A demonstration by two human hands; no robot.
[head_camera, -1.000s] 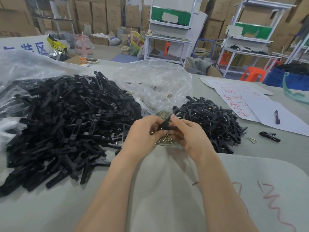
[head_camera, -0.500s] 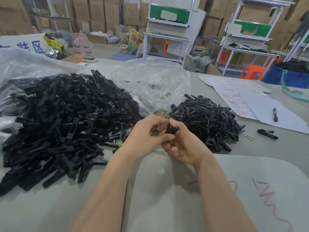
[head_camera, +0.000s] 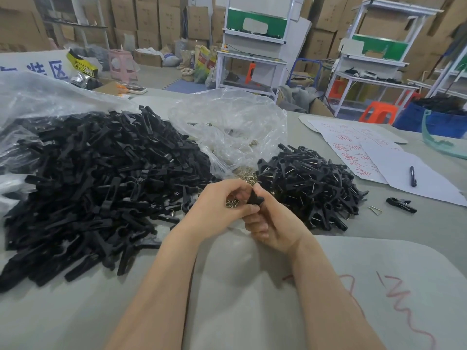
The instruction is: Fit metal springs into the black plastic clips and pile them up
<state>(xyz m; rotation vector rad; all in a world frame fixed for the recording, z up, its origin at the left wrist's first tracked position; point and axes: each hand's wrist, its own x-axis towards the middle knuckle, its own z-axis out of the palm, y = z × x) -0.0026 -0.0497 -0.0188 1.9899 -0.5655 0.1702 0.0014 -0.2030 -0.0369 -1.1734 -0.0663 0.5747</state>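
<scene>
Hands, left (head_camera: 217, 206) and right (head_camera: 276, 223), pinch a black clip (head_camera: 254, 198) between them.

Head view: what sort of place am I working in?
Probably a small factory or warehouse floor: cardboard boxes stacked at the back, white workbenches, and big heaps of black clips on the table.
</scene>
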